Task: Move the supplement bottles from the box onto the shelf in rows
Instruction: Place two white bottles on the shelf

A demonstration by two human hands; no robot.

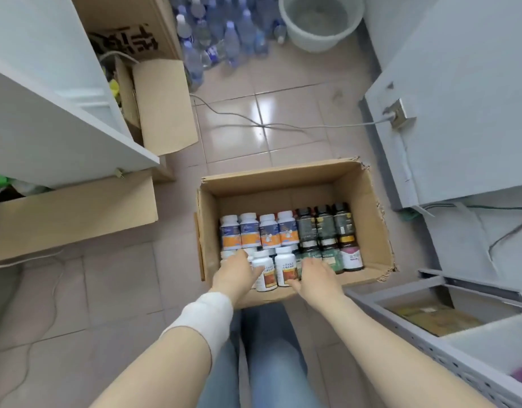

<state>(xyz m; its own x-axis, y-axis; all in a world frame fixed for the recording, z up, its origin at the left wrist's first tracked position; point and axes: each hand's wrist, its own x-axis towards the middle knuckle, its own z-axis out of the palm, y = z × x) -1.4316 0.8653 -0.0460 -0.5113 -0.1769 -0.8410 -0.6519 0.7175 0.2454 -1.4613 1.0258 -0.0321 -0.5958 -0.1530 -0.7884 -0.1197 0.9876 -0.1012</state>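
Observation:
An open cardboard box stands on the tiled floor in front of me. Inside, several white bottles with orange labels line the back left, and dark bottles fill the back right. Two white bottles with red-brown labels stand at the front. My left hand reaches into the box and holds the left one of these, fingers around its side. My right hand touches the right one, thumb against its base; its fingers lie fairly straight. A grey metal shelf stands at the lower right.
Cardboard boxes sit under a white cabinet at the left. Several plastic water bottles and a pale bucket stand at the back. A cable crosses the floor to a wall socket. My knees are below the box.

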